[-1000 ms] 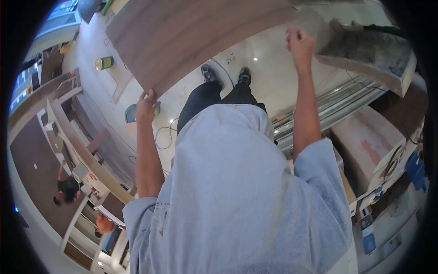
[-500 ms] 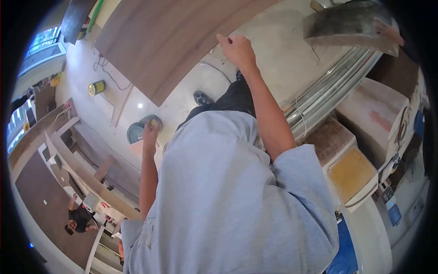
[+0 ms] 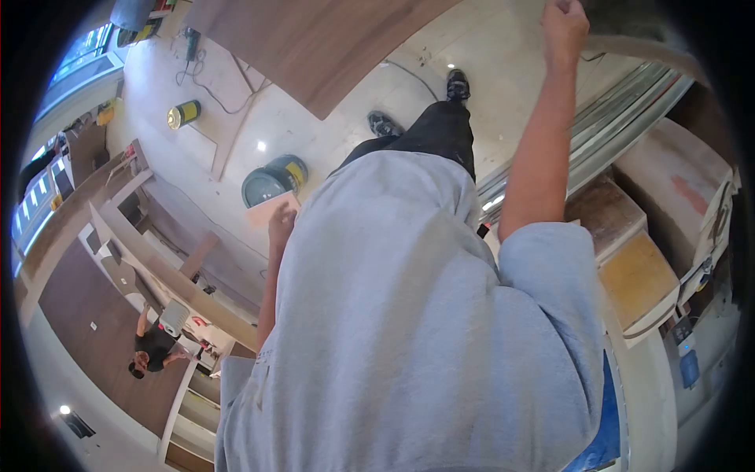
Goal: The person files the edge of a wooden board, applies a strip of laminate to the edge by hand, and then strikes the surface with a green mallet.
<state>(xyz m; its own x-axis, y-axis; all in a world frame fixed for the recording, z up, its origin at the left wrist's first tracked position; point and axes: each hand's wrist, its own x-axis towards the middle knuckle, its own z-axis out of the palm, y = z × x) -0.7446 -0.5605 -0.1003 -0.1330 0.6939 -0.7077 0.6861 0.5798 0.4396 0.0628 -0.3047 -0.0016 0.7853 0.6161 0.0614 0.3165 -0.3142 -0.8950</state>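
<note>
My right hand (image 3: 565, 23) is raised at the top edge of the view, its fingers curled closed. Whatever they may hold is hidden. To its left lies a wood-grain panel (image 3: 322, 51), apart from the hand. A dark, blurred board with a pale edge (image 3: 645, 51) is just to its right. Low on my left side, my left hand (image 3: 281, 226) overlaps a flat pinkish piece (image 3: 267, 211); whether it grips the piece does not show. Beyond that stands a round grey-green bucket (image 3: 263, 189) with a yellow-marked container (image 3: 291, 167) beside it.
A yellow-and-black can (image 3: 184, 115) and a corded tool (image 3: 191, 46) are on the floor. Metal profiles (image 3: 605, 126) lie at right, near dusty boxes (image 3: 641, 279). Another person (image 3: 156, 346) is at a far bench, lower left. A cable (image 3: 413, 75) runs near my feet.
My right hand has left the wood panel's edge and moved right and up. My left hand has drawn back from over the bucket to the pinkish piece. The view has shifted.
</note>
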